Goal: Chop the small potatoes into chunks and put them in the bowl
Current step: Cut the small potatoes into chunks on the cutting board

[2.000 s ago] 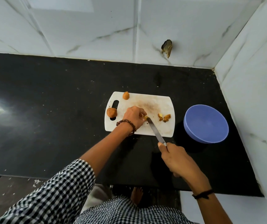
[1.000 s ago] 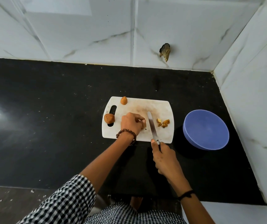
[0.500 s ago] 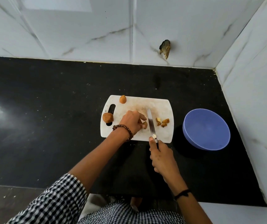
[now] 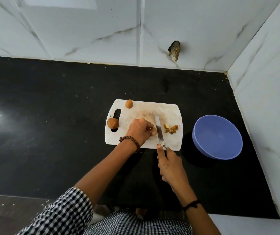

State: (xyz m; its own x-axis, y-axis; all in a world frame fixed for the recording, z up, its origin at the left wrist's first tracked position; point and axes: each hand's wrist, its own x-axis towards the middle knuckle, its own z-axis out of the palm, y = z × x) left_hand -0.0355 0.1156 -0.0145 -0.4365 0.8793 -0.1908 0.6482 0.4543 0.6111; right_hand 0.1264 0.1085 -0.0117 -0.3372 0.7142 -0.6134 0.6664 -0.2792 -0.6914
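Mid-chop, I judge: left hand point(image 4: 140, 131) pinches a potato piece point(image 4: 154, 131); right hand point(image 4: 170, 165) grips the knife point(image 4: 158, 129). Next cut needs a steady downward press.

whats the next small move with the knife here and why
Probably press the knife down through the potato piece that the left hand pins on the cutting board. The right hand grips the knife with its blade right beside that piece. Only a few cut chunks lie to the blade's right and the bowl looks empty, so filling it can likely wait.
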